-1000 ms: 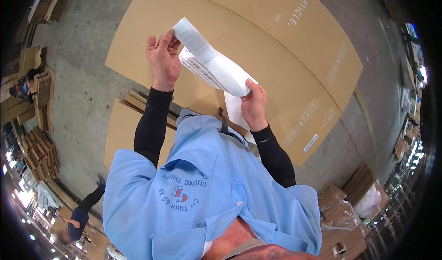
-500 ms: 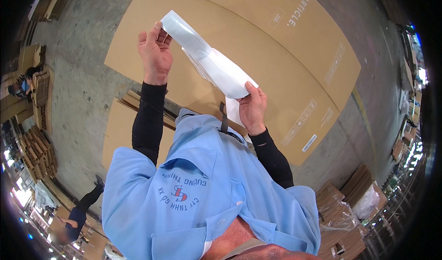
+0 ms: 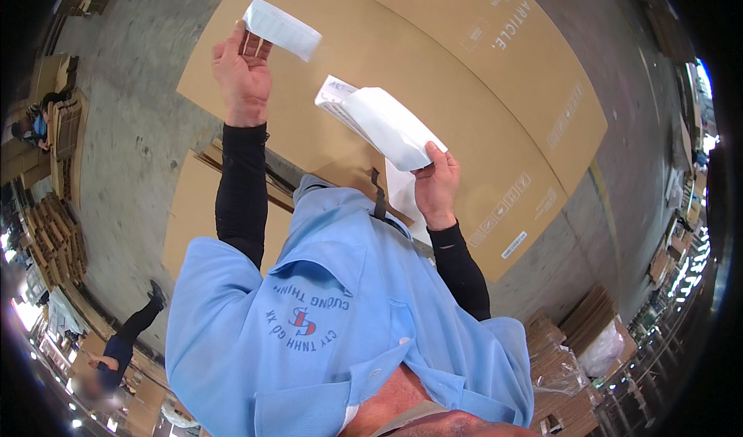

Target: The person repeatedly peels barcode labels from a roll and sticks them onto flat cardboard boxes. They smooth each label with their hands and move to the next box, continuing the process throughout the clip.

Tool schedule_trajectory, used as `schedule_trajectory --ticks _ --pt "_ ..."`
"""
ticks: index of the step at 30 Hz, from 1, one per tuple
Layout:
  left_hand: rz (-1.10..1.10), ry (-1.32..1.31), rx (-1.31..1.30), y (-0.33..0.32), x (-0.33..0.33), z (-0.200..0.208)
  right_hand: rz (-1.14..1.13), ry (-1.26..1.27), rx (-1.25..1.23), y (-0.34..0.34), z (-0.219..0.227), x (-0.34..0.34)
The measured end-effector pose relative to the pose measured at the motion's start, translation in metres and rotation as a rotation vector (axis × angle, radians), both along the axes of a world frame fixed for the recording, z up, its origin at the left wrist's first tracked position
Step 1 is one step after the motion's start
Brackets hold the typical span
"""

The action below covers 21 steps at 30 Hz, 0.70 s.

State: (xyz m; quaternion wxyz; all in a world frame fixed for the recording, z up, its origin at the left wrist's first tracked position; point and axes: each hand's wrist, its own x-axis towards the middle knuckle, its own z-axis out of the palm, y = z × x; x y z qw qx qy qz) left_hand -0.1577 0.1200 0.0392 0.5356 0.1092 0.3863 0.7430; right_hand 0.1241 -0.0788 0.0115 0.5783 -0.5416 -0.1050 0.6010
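Observation:
A white, glossy label (image 3: 282, 28) is pinched at its left end by my left hand (image 3: 244, 85), raised over the far left of the large cardboard box (image 3: 433, 89). Nearer to me, my right hand (image 3: 438, 189) grips a folded stack of white label sheets (image 3: 383, 123) by its right end, thumb on top. The stack's left end fans into several layers. A white sheet (image 3: 398, 189) hangs below the stack, close to my shirt. A gap separates the label from the stack.
More flat cardboard (image 3: 182, 212) lies to the left of my body. Stacked cardboard (image 3: 50, 243) lines the left side, where a person in dark clothes (image 3: 120, 348) is at the lower left. Cardboard with clear plastic wrap (image 3: 557, 367) stands at the lower right.
The label in my left hand has come away from the stack and moved up and left. My right hand has shifted slightly right and down with the stack.

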Motion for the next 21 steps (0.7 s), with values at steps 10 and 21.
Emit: schedule_trajectory --ticks 10,21 --pt "0.074 0.897 0.361 -0.053 0.065 0.004 0.433 -0.579 0.074 0.014 0.012 0.008" --pt "-0.611 0.696 0.472 -0.123 0.156 0.009 -0.134 -1.206 0.669 0.049 0.019 -0.019"
